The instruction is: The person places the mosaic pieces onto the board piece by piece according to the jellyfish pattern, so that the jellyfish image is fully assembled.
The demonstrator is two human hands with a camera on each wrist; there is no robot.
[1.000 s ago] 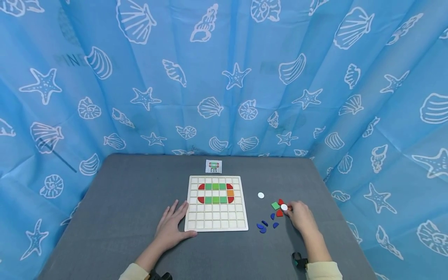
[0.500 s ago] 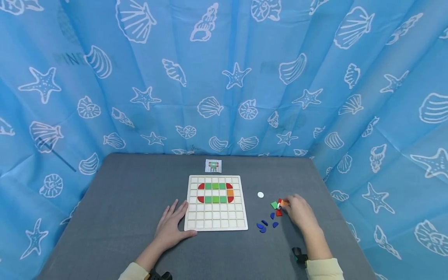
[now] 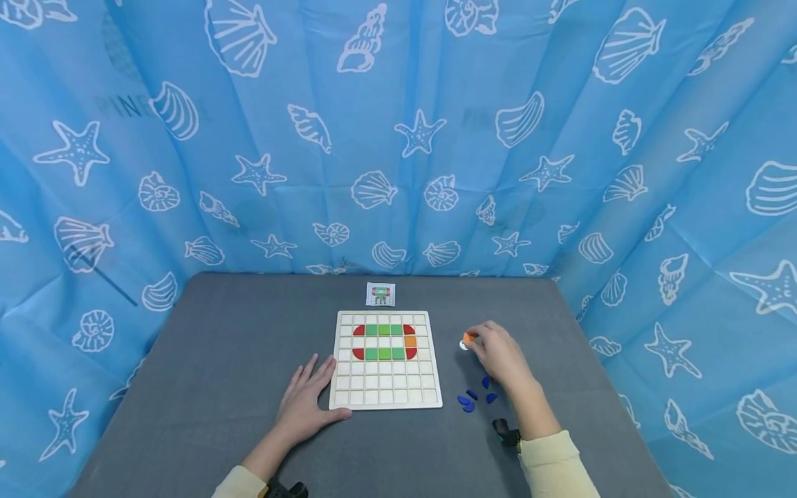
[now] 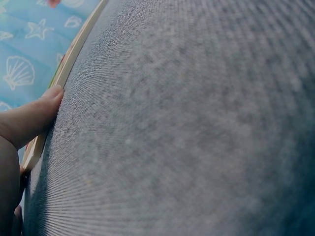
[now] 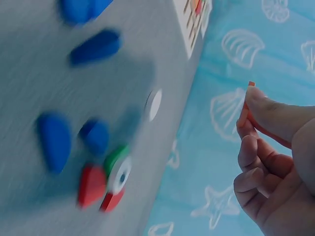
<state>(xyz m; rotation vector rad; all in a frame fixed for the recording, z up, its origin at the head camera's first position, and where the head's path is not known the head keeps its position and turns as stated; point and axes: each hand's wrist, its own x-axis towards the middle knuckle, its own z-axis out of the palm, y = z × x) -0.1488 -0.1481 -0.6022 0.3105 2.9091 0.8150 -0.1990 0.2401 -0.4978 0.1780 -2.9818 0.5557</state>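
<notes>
My right hand [image 3: 501, 351] pinches an orange square tile [image 3: 470, 337] between thumb and fingers. The tile is held up off the table, above a white disc [image 5: 155, 104]. My left hand [image 3: 306, 407] lies spread at the near left corner of a white gridded board [image 3: 386, 383], its thumb on the near edge and its fingertips along the left side. Red quarter-round tiles [image 3: 411, 353], green squares [image 3: 384, 354] and one orange square [image 3: 410, 341] form a ring on the board. The ring's left side is bare in the middle row.
Several blue half-round pieces [image 3: 468, 407] lie right of the board. A second white disc [image 5: 121, 174] with a dark centre rests against a green tile [image 5: 114, 156] and red pieces [image 5: 92, 186]. A small pattern card [image 3: 380, 294] lies behind the board. A blue curtain [image 3: 398, 207] hangs behind.
My right hand has lifted the orange tile from the loose pieces and moved it left and away from me, over the far white disc. The dark-centred disc was let go. My left hand stays put.
</notes>
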